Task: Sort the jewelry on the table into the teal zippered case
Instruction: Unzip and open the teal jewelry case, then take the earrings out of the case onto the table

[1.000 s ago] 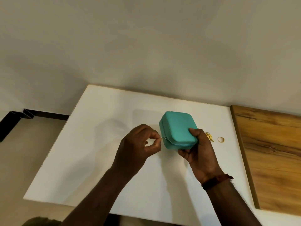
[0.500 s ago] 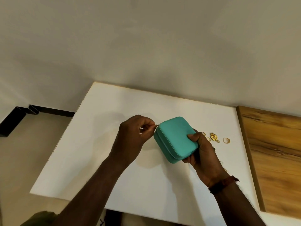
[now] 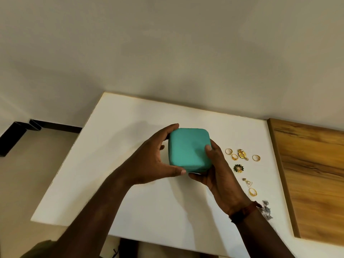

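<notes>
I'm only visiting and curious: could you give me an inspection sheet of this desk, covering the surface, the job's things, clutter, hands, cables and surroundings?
Surface: white table; a wooden panel adjoins its right edge.
Job's things: teal case, lid down, held between both hands. Gold rings, flower pendants, a triangular earring and a silvery piece lie loose on the table to the case's right.
Clutter: nothing seen.
Hands: left hand grips the case's left side; right hand grips its right side, thumb on the lid.
Cables: nothing seen.
Surroundings: plain wall; black strip at the wall's base on the left.
</notes>
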